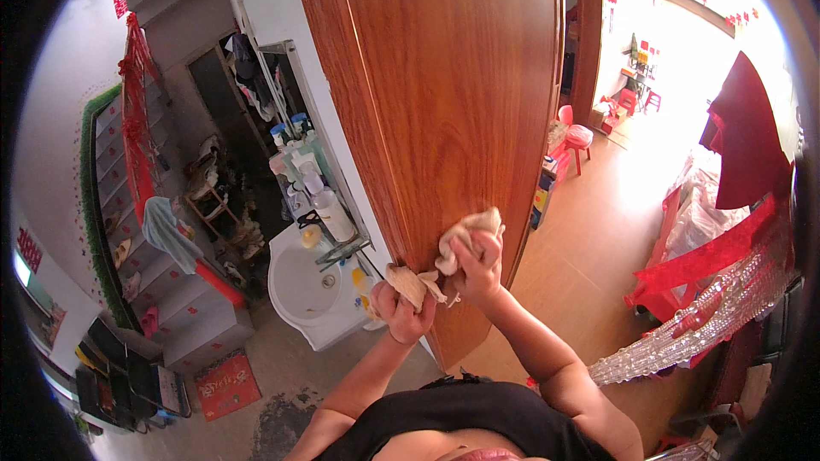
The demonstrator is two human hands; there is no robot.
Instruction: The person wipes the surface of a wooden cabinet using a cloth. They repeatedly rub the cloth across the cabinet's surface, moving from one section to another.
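Observation:
Before me stands a glossy reddish-brown wooden door panel (461, 109). My right hand (479, 272) grips a bunched beige cloth (453, 244) against the panel's lower part. Lower and to the left, my left hand (402, 317) is closed around a crumpled tan cloth (409, 284) at the panel's left edge. Loose ends hang between the hands; whether both bunches belong to one cloth I cannot tell. Fingers and folds hide part of the wood behind them.
A white washbasin (307, 291) and a shelf of bottles (330, 208) flank the panel's left. Further left rise stairs (186, 298), near a red mat (227, 384). Bead strands (698, 314) hang at right, over a tiled floor (570, 275). A red stool (578, 139) stands beyond.

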